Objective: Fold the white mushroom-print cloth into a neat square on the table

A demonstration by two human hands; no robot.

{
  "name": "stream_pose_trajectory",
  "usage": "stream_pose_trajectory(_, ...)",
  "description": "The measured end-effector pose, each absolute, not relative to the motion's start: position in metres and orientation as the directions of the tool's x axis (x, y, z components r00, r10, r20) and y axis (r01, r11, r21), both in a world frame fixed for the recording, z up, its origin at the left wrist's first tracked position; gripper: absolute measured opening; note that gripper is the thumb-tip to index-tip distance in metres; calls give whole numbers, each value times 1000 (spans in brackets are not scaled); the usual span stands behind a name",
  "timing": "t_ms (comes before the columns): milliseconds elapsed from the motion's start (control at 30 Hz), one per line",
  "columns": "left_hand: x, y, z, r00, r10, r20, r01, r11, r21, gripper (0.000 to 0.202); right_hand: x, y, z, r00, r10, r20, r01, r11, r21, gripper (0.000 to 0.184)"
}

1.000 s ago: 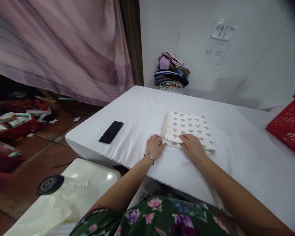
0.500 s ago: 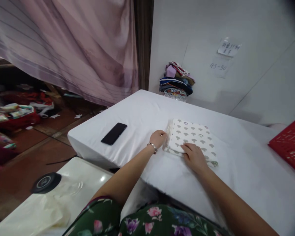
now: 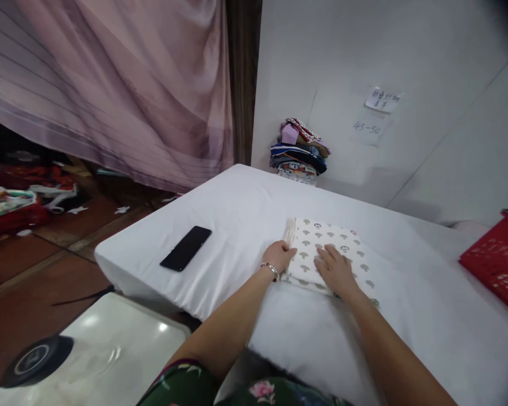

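Note:
A folded white cloth [image 3: 322, 242] printed with small grey shapes lies on the white-covered table [image 3: 245, 208]. My left hand [image 3: 280, 255], with a bracelet at the wrist, grips the cloth's left edge where its layers stack. My right hand [image 3: 336, 269] rests flat on top of the cloth, fingers spread and pointing away from me.
A black phone [image 3: 185, 247] lies on the table to the left. A stack of folded clothes [image 3: 298, 149] sits at the far edge against the wall. A red basket [image 3: 497, 259] stands at the right. A pink curtain [image 3: 110, 84] hangs left; a white lid [image 3: 110, 355] is below.
My right hand has slid from the cloth's near edge onto its top. My left hand has closed in on the left edge. The view has shifted slightly.

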State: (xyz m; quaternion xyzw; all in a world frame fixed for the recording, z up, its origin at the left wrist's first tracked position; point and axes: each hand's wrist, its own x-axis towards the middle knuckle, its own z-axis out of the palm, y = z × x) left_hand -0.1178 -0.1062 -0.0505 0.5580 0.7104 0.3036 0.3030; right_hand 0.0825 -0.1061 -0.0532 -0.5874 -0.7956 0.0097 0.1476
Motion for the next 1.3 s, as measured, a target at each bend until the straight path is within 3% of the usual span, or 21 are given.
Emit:
stream_pose_trajectory(267,-117,-104,-51,-206,976,-71,648,190,738,17,82,-110,-63,-269,933,240,941,308,-142,41)
stream_pose_trajectory(433,-119,-101,-48,-193,979,-69,582,171,795,32,81,-111,-62,-270,932,241,942,308,-135,42)
stream_pose_trajectory(733,-109,-67,-38,-210,961,-179,597,271,755,23,79,-112,-62,-273,931,243,941,311,-131,43)
stream_pose_trajectory(933,-108,-66,-46,-270,953,-138,598,278,751,13,80,-113,-62,-295,920,259,931,338,-138,42)
stream_pose_trajectory(1167,-109,-60,-49,-266,958,-108,597,252,762,25,80,-112,-63,-307,909,284,929,350,-118,42)
stream_pose_trajectory(1300,-109,-56,-51,-289,954,-84,607,251,754,17,82,-111,-66,-323,903,284,927,363,-99,41)
